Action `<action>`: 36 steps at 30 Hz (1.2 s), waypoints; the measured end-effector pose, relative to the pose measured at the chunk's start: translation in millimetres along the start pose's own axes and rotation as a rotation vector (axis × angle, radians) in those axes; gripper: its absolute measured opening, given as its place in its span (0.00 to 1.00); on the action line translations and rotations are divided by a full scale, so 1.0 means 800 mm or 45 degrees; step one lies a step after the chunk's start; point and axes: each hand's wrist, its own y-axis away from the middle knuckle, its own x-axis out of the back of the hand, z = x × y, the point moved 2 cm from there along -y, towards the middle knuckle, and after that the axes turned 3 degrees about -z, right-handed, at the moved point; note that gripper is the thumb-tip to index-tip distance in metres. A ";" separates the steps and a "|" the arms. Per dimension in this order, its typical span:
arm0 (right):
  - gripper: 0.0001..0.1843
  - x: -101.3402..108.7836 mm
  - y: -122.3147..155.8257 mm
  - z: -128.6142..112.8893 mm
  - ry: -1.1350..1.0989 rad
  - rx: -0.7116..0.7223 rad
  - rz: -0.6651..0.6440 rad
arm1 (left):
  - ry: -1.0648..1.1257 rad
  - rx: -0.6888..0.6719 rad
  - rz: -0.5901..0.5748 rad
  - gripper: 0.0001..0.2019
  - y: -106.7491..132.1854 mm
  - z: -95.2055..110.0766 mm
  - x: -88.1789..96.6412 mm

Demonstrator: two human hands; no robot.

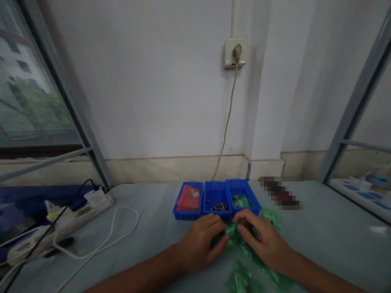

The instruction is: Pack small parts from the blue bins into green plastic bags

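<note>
Both hands meet over a green plastic bag [232, 230] just in front of the blue bins. My left hand [204, 241] has its thumb and fingers closed on the bag's left edge. From the other side, my right hand [265, 240] pinches the same bag between thumb and fingers. What lies inside the bag cannot be made out. More crumpled green plastic [242, 278] lies below the hands and under the right wrist. The middle blue bin [215, 189] holds several small shiny metal pieces [220, 207], close beyond the fingertips.
The left blue bin [198, 199] holds red plastic bags [188, 198]; the right blue bin [240, 186] holds green plastic [240, 200]. A power strip [69, 221] with cables and a looping white cord [114, 240] lie at left. A blurred-out item [281, 194] sits back right. Grey frame posts [351, 93] flank the table.
</note>
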 end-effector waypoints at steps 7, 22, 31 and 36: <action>0.10 -0.002 0.000 0.003 0.007 -0.025 -0.017 | -0.027 0.027 0.030 0.06 0.001 -0.001 0.001; 0.13 -0.001 -0.002 0.001 -0.068 -0.024 -0.075 | -0.020 0.067 0.053 0.06 0.002 -0.003 -0.001; 0.13 -0.003 -0.001 0.003 -0.004 0.007 -0.075 | -0.021 0.057 0.058 0.07 0.002 -0.005 -0.003; 0.11 -0.003 -0.001 0.003 0.029 -0.002 -0.068 | -0.023 0.064 0.061 0.09 0.002 -0.006 -0.004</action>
